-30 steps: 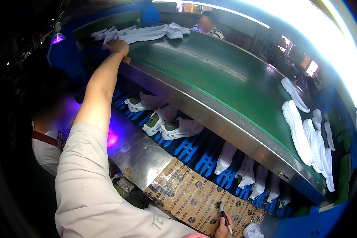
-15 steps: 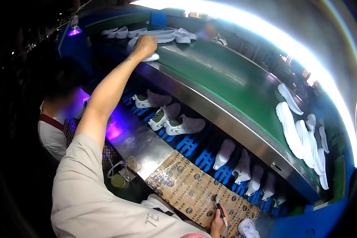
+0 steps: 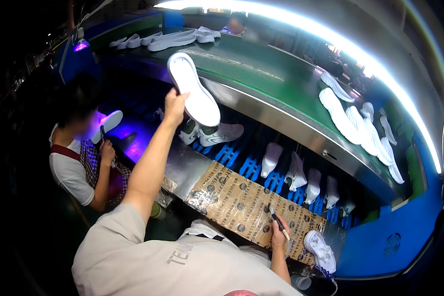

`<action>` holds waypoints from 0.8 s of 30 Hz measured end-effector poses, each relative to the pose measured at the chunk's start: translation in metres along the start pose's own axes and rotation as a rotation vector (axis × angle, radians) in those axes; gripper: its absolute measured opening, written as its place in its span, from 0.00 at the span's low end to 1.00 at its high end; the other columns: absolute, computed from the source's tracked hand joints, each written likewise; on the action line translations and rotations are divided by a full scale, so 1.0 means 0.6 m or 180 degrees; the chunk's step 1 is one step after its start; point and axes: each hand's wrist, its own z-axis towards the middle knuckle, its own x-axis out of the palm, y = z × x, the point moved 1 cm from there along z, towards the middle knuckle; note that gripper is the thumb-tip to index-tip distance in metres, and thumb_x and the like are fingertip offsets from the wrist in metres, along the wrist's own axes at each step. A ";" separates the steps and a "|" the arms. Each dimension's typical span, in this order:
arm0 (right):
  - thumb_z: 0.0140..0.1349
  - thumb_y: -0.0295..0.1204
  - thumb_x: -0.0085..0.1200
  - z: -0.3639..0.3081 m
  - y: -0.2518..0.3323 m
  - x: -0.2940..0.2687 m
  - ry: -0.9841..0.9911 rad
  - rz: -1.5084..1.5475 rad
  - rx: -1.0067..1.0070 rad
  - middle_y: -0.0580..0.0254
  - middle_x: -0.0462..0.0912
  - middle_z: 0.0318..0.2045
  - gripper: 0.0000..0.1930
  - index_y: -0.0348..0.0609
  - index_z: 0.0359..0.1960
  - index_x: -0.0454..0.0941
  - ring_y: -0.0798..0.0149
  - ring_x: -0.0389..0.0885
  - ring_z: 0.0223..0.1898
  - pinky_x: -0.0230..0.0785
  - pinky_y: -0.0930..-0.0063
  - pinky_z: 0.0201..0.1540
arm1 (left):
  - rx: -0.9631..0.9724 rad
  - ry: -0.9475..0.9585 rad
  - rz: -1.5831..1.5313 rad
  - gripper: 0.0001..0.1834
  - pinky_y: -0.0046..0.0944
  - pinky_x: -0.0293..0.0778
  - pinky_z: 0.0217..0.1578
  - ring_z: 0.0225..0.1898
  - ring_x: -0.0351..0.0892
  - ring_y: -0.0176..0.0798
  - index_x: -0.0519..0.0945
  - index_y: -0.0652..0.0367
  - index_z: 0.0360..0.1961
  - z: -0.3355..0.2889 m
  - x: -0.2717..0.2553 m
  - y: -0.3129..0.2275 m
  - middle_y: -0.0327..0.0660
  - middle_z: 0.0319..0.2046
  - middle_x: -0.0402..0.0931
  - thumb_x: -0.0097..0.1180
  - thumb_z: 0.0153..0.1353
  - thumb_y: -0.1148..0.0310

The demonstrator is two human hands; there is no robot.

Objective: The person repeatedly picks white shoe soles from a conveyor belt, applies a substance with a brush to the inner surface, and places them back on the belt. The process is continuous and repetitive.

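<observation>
My left hand (image 3: 174,107) grips a white shoe sole (image 3: 196,93) by its edge, holding it up in front of the conveyor's metal side with its hollow inner face showing. My right hand (image 3: 279,233) is closed around a slim brush (image 3: 278,223) with a dark handle and pale tip, above the cardboard-covered ledge (image 3: 237,200). Near that hand, a white shoe piece (image 3: 321,251) lies at the ledge's right end. Behind the raised sole stand grey-white shoes (image 3: 223,134), partly hidden by it.
The green conveyor (image 3: 251,74) carries white soles (image 3: 172,41) at far left and more soles (image 3: 348,121) at right. Below, shoe uppers (image 3: 296,171) sit on blue racks (image 3: 250,168). A co-worker (image 3: 74,163) at left holds a sole and a dark-handled tool. A cup (image 3: 301,282) stands lower right.
My left hand has lifted a sole off the conveyor and brought it nearer, to the right. My right hand still holds the brush. The co-worker's hand and sole have come into view.
</observation>
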 end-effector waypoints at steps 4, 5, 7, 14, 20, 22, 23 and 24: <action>0.67 0.28 0.61 -0.012 -0.003 -0.005 -0.0325 0.0333 0.0125 0.65 0.83 0.37 0.12 0.37 0.50 0.84 0.73 0.76 0.34 0.69 0.77 0.40 | -0.1782 0.0653 -0.0963 0.25 0.45 0.81 0.52 0.47 0.85 0.49 0.74 0.76 0.58 -0.224 0.039 0.054 0.53 0.48 0.83 0.58 0.63 0.70; 0.67 0.28 0.60 -0.013 -0.001 -0.003 -0.0345 0.0582 0.0258 0.67 0.82 0.35 0.12 0.37 0.50 0.83 0.74 0.74 0.33 0.66 0.79 0.37 | -0.2061 0.1048 -0.1486 0.27 0.48 0.80 0.54 0.51 0.84 0.52 0.71 0.75 0.61 -0.261 0.035 0.084 0.56 0.51 0.81 0.57 0.63 0.69; 0.68 0.27 0.59 -0.017 0.017 0.003 -0.0384 0.0978 0.0478 0.69 0.79 0.31 0.12 0.36 0.50 0.82 0.76 0.71 0.30 0.62 0.81 0.34 | -0.2546 0.1466 -0.2194 0.32 0.54 0.78 0.59 0.57 0.80 0.58 0.66 0.73 0.66 -0.351 0.042 0.114 0.60 0.55 0.78 0.57 0.64 0.66; 0.66 0.27 0.60 -0.004 0.160 0.062 0.0423 0.1275 0.0625 0.70 0.83 0.36 0.11 0.42 0.49 0.85 0.76 0.75 0.34 0.68 0.81 0.39 | -0.3468 0.1502 -0.2494 0.45 0.58 0.77 0.60 0.58 0.79 0.58 0.65 0.59 0.70 -0.528 0.092 0.135 0.56 0.56 0.76 0.22 0.73 0.31; 0.65 0.23 0.61 0.039 0.219 0.135 0.0245 0.0306 -0.0046 0.58 0.87 0.40 0.14 0.40 0.52 0.86 0.68 0.84 0.39 0.76 0.74 0.42 | -0.3534 0.2094 -0.2174 0.47 0.55 0.77 0.60 0.59 0.78 0.51 0.64 0.55 0.71 -0.581 0.109 0.161 0.51 0.59 0.75 0.15 0.72 0.29; 0.63 0.22 0.63 0.044 0.202 0.150 0.0332 -0.0113 -0.1019 0.57 0.87 0.39 0.15 0.41 0.52 0.86 0.66 0.84 0.37 0.75 0.74 0.40 | -0.3525 0.1853 -0.1895 0.46 0.54 0.77 0.62 0.61 0.77 0.50 0.63 0.55 0.72 -0.589 0.128 0.155 0.50 0.61 0.73 0.15 0.73 0.30; 0.61 0.21 0.64 0.037 0.200 0.148 0.0569 -0.0184 -0.1055 0.56 0.86 0.39 0.16 0.42 0.51 0.87 0.64 0.84 0.37 0.74 0.74 0.41 | -0.3455 0.1970 -0.1819 0.44 0.54 0.76 0.62 0.63 0.76 0.50 0.61 0.54 0.73 -0.587 0.126 0.157 0.49 0.65 0.71 0.18 0.74 0.31; 0.61 0.23 0.64 0.037 0.197 0.141 0.0997 -0.0256 -0.0908 0.57 0.87 0.39 0.15 0.42 0.50 0.87 0.65 0.84 0.38 0.76 0.74 0.41 | -0.3452 0.1969 -0.1942 0.44 0.54 0.76 0.62 0.63 0.76 0.50 0.61 0.54 0.73 -0.579 0.123 0.156 0.49 0.65 0.71 0.19 0.73 0.31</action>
